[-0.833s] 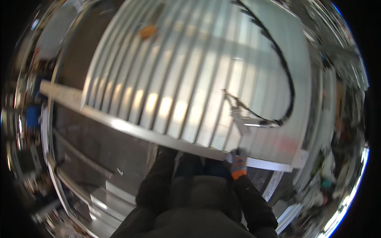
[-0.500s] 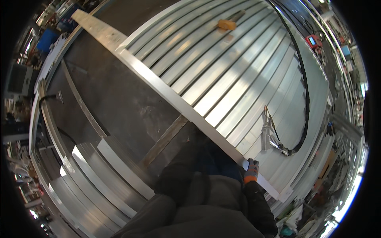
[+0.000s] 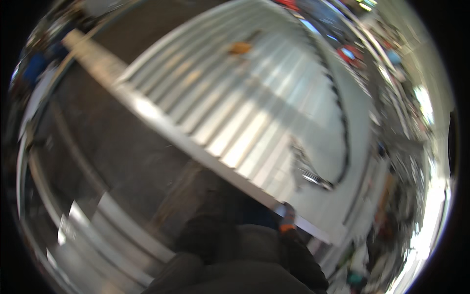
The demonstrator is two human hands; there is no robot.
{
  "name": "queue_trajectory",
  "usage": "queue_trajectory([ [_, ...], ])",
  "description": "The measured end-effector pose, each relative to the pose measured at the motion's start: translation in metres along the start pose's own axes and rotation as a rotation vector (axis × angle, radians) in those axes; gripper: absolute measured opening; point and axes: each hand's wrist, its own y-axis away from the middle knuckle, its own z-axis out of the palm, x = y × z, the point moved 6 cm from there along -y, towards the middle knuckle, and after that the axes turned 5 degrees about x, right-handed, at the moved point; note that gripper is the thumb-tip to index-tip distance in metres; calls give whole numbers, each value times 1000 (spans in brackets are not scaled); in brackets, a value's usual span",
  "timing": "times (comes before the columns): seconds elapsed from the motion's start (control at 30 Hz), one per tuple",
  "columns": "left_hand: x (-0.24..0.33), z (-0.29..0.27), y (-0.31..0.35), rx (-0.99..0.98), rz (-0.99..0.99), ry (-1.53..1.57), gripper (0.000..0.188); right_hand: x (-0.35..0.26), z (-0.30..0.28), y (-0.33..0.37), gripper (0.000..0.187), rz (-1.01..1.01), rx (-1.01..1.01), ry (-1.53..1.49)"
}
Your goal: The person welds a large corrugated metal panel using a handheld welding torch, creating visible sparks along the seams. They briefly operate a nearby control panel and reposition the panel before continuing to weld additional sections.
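My right hand [image 3: 287,217], in a grey and orange glove, is at the near right edge of a large slatted metal panel [image 3: 230,142]. Its fingers look closed over the pale edge rail [image 3: 225,174], though motion blurs them. A dark left sleeve [image 3: 200,225] reaches down by my body; the left hand itself does not show. On the slats, up and right from my right hand, lies a silver hand tool [image 3: 306,169] joined to a black hose [image 3: 345,132]. Farther off, a mallet [image 3: 240,48] with an orange-yellow head rests on the panel.
Several loose metal profiles [image 3: 112,240] lie at the lower left. A dark surface [image 3: 122,147] spreads left of the rail, crossed by narrow bars. A pale board [image 3: 93,54] extends beyond the panel's far left corner. Red equipment [image 3: 350,55] stands beyond the hose.
The whole view has shifted and blurred, with the panel, tool and mallet now farther left in the picture. My right hand stays at the same stretch of rail.
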Motion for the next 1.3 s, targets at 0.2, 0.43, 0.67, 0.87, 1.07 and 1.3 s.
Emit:
queue_trajectory([
  [0.2,10,19,-30,269,-237,-391,31,110,-7,67,31,701,511,-255],
  [0.43,8,48,-47,474,-391,-1088,29,253,151,105,41,392,801,-3647],
  [0.67,-4,114,41,11,-956,-2471,28,246,162,67,42,710,928,-2594],
  [0.87,-217,202,135,-1539,-1165,-2334,27,198,97,44,37,859,1251,-2583],
  [1.07,-549,179,222,-2390,-615,-1814,51,223,65,42,43,1000,1436,-2247],
  [1.3,-688,60,302,-3074,-222,-1460,77,213,72,56,54,1580,1128,-1913],
])
